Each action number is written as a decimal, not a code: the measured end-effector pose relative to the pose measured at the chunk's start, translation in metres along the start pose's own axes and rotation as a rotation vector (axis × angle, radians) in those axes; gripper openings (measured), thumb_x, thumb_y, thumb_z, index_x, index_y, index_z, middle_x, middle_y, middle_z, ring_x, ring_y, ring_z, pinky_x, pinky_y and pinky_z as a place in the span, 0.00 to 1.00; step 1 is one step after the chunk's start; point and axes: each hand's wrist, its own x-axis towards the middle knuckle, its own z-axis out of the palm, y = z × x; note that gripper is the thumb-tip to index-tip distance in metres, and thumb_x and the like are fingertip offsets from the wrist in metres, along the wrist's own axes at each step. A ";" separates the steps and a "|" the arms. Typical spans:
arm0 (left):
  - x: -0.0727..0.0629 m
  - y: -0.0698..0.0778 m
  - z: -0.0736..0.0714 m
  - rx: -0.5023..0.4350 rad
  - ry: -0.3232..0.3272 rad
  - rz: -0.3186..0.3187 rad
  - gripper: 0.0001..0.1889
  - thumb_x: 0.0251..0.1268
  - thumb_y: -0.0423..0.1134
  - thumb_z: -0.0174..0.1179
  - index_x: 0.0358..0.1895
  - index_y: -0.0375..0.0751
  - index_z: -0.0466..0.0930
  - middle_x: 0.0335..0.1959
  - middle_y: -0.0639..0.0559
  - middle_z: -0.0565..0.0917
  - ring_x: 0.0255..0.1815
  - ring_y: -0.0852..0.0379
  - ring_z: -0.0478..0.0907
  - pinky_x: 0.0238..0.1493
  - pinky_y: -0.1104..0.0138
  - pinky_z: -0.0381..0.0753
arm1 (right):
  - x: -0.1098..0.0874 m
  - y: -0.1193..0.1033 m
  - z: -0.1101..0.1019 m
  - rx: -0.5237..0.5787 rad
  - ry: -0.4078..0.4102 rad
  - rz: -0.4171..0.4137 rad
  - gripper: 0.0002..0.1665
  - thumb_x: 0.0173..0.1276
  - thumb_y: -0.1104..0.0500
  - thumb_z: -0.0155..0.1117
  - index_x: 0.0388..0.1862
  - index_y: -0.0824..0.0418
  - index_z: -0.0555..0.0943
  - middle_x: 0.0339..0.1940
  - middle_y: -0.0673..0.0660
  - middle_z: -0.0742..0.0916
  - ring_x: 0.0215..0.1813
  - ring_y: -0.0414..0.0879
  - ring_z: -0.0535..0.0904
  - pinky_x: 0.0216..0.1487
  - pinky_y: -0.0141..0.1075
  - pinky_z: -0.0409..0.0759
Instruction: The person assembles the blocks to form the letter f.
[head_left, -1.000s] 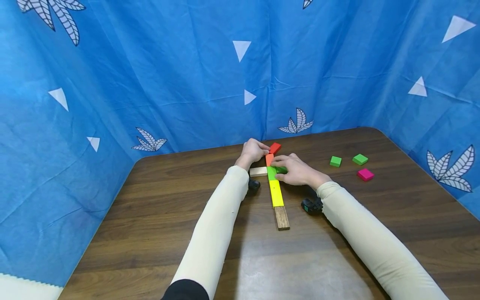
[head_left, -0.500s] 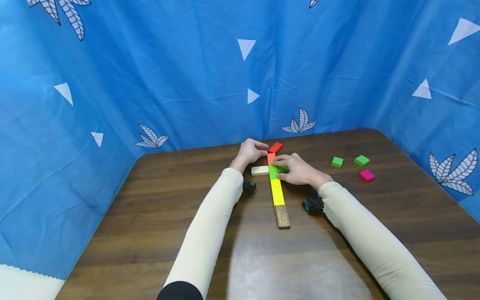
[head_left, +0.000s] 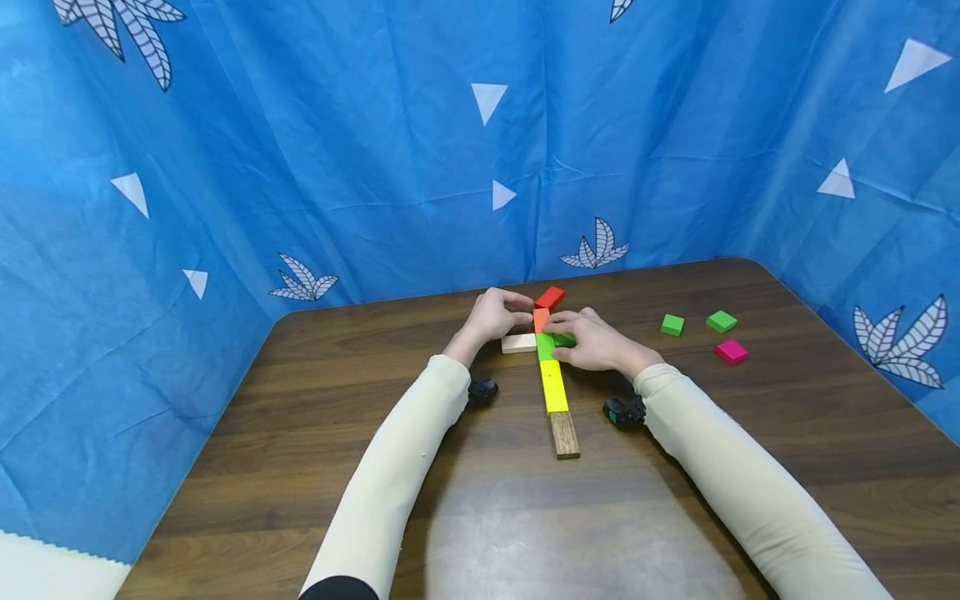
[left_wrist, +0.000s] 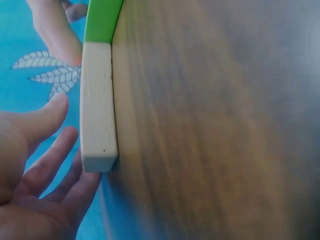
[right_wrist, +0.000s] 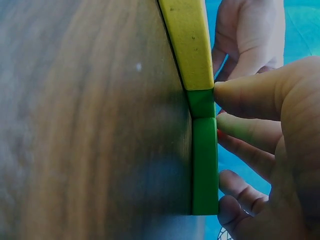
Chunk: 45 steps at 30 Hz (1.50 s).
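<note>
A line of flat blocks lies on the table: dark brown wood (head_left: pixel 564 435), yellow (head_left: pixel 553 386), light green (head_left: pixel 546 347) and orange (head_left: pixel 541 319). A pale wooden block (head_left: pixel 518 343) extends left from the light green one, a darker green block (right_wrist: pixel 205 167) right. A tilted red block (head_left: pixel 550 297) lies beyond the orange one. My left hand (head_left: pixel 491 319) is left of the orange block, thumb and fingers apart with nothing between them. My right hand (head_left: pixel 592 340) covers part of the darker green block, its thumb and fingertips touching the tops around the light green block.
Two loose green blocks (head_left: pixel 672 325) and a magenta block (head_left: pixel 731 352) lie on the right of the brown wooden table (head_left: pixel 322 433). A blue curtain (head_left: pixel 405 167) with white triangles and leaves hangs behind it and along the sides.
My left hand has drawn back a little toward the left and nearer to me, away from the orange and red blocks. My right hand and the blocks keep their places.
</note>
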 end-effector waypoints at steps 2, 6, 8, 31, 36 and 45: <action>-0.003 0.001 0.000 0.006 -0.009 0.010 0.17 0.68 0.42 0.70 0.59 0.50 0.88 0.56 0.52 0.89 0.52 0.55 0.87 0.50 0.63 0.86 | 0.000 0.000 0.000 0.003 0.000 0.003 0.32 0.70 0.54 0.68 0.73 0.56 0.78 0.77 0.58 0.75 0.62 0.56 0.68 0.57 0.48 0.72; -0.011 0.005 0.000 0.034 -0.021 0.044 0.19 0.66 0.42 0.71 0.60 0.50 0.87 0.58 0.51 0.88 0.54 0.54 0.86 0.54 0.61 0.85 | 0.000 0.000 0.000 0.004 -0.007 0.009 0.32 0.71 0.53 0.67 0.73 0.55 0.77 0.77 0.58 0.74 0.63 0.56 0.67 0.58 0.49 0.73; -0.016 0.007 0.001 0.038 -0.031 0.062 0.20 0.66 0.42 0.72 0.60 0.49 0.87 0.60 0.50 0.87 0.56 0.52 0.86 0.56 0.60 0.85 | -0.001 0.001 0.000 0.001 -0.009 0.015 0.32 0.71 0.53 0.67 0.73 0.56 0.77 0.77 0.58 0.74 0.63 0.57 0.67 0.59 0.50 0.73; -0.052 0.018 0.014 0.137 -0.103 0.127 0.28 0.61 0.48 0.75 0.65 0.52 0.83 0.63 0.50 0.84 0.66 0.51 0.76 0.67 0.55 0.77 | -0.007 0.003 -0.002 0.037 0.019 0.016 0.30 0.70 0.52 0.70 0.70 0.56 0.80 0.75 0.58 0.77 0.62 0.56 0.69 0.59 0.50 0.73; -0.054 0.016 0.015 0.179 -0.124 0.132 0.30 0.60 0.50 0.75 0.67 0.55 0.82 0.63 0.52 0.84 0.67 0.52 0.75 0.69 0.54 0.74 | -0.012 0.004 -0.002 0.054 0.046 -0.014 0.30 0.69 0.51 0.70 0.70 0.54 0.80 0.74 0.59 0.78 0.65 0.58 0.68 0.62 0.55 0.73; -0.056 0.016 0.016 0.258 -0.110 0.126 0.31 0.59 0.52 0.76 0.66 0.53 0.83 0.62 0.50 0.80 0.66 0.53 0.71 0.75 0.55 0.61 | -0.021 0.015 -0.009 0.059 0.083 -0.029 0.30 0.68 0.52 0.70 0.68 0.58 0.81 0.73 0.61 0.79 0.65 0.60 0.69 0.62 0.57 0.73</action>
